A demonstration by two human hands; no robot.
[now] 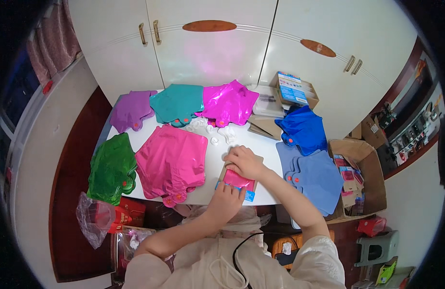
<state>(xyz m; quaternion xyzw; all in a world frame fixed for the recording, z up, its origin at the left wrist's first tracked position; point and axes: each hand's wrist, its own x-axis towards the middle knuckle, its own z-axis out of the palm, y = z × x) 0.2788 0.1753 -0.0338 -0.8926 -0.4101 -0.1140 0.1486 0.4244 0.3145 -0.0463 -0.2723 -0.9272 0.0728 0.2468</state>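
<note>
A small flat packet point(240, 179), with shiny pink foil, a brown card part and a blue edge, lies at the front of the white table. My right hand point(243, 162) grips its far end, fingers curled over the top. Fingers of my left hand point(227, 198) press on its near end by the blue edge; what lies under both palms is hidden. Left of my hands is a stack of pink foil pieces point(172, 156), with small lobes and red dots at the front. Small white pieces point(226, 135) lie just beyond my right hand.
Foil stacks in green point(111, 166), purple point(132, 110), teal point(176, 103), magenta point(229, 102), dark blue point(303, 130) and pale blue point(316, 180) ring the table. A cardboard box point(372, 183) holding packets stands at the right. Brown cards point(266, 127) and a blue-and-white box point(291, 88) sit behind.
</note>
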